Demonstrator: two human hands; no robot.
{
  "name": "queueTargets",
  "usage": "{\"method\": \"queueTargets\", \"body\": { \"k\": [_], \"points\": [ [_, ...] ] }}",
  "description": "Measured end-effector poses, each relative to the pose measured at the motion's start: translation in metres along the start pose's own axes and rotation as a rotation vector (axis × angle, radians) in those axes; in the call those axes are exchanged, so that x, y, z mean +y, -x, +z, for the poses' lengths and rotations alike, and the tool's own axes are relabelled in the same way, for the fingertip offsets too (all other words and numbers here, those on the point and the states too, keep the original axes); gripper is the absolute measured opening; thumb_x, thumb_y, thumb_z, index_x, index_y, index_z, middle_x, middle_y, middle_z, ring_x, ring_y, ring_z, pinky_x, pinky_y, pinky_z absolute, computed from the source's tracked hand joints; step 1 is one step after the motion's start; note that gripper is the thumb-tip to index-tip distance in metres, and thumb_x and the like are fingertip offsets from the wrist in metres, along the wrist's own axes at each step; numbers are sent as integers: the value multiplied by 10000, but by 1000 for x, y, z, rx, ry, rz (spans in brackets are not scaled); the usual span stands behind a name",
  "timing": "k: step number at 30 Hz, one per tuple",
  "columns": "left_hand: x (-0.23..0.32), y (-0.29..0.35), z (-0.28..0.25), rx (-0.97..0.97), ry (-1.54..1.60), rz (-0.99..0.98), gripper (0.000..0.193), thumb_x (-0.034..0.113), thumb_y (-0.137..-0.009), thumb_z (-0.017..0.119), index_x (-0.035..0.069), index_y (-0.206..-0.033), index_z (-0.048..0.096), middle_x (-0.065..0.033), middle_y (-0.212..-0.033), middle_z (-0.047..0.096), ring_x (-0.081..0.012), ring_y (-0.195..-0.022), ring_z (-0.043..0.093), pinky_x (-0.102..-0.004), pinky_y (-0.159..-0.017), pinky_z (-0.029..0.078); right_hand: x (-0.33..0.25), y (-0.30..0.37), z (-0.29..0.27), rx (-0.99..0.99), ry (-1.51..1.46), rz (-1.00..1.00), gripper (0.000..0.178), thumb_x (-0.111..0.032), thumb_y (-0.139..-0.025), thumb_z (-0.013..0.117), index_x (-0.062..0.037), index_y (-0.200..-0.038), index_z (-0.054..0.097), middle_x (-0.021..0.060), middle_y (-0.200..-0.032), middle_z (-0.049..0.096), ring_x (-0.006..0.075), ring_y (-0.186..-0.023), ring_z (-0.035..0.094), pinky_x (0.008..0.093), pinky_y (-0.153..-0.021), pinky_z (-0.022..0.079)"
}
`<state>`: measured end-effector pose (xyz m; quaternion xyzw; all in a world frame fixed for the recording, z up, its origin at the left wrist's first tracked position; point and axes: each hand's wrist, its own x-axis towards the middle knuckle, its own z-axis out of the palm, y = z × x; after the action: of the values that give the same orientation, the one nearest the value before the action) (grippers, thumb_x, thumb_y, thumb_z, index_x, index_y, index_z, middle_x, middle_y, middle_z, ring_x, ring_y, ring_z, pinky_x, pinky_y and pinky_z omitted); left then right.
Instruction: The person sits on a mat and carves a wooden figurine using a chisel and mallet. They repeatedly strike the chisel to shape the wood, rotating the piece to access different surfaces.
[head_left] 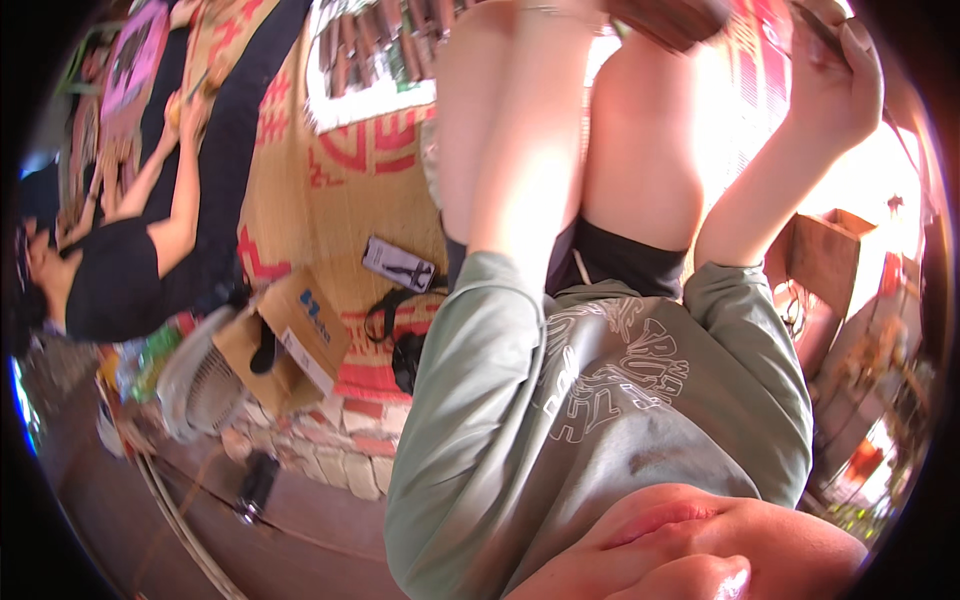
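My left forearm [530, 130] reaches up past my bare knees to the upper edge, where the hand itself is cut off. Just right of that wrist, a dark brown wooden block [675, 20] juts into view, slightly blurred; what supports it is hidden. At the upper right is my right hand [845, 85], raised beyond my right knee. Its fingers are bent around a thin dark piece [820, 30], whose kind I cannot make out. Left of my knees, several brown wooden pieces [375, 45] lie in rows on a white cloth [330, 115].
On the patterned straw mat [300, 215] lie a phone [398, 263] and a black strapped item [408, 360]. An open cardboard box [300, 345] stands beside a grey basket-like thing [200, 385]. A black cylinder [258, 485] is lower left. Another person [120, 280] sits at left. A wooden box [835, 245] stands right.
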<state>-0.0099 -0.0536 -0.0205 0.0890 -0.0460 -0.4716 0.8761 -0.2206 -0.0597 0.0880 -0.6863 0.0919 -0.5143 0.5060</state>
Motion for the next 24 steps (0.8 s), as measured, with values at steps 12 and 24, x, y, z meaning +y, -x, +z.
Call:
{"method": "queueTargets", "body": {
  "k": [12,24],
  "points": [
    [66,-43,-46,238,-315,372,947,737,-749,391,100,-1425,207,-162,-1435,269,-327,-1272,370,-440,-1022,353,35,129,-7,235,-393,1160,503,-397,-936,453,16,-1221,481,190,-1053,561,272,-1004,562,440,-841,477],
    [94,-41,-36,540,-170,491,868,711,-768,401,60,-1342,373,-164,-1346,409,-298,-1195,448,-428,-987,386,112,76,-26,415,730,903,289,-236,-879,531,41,-896,614,141,-743,622,167,-627,599,320,-620,492]
  ]
}}
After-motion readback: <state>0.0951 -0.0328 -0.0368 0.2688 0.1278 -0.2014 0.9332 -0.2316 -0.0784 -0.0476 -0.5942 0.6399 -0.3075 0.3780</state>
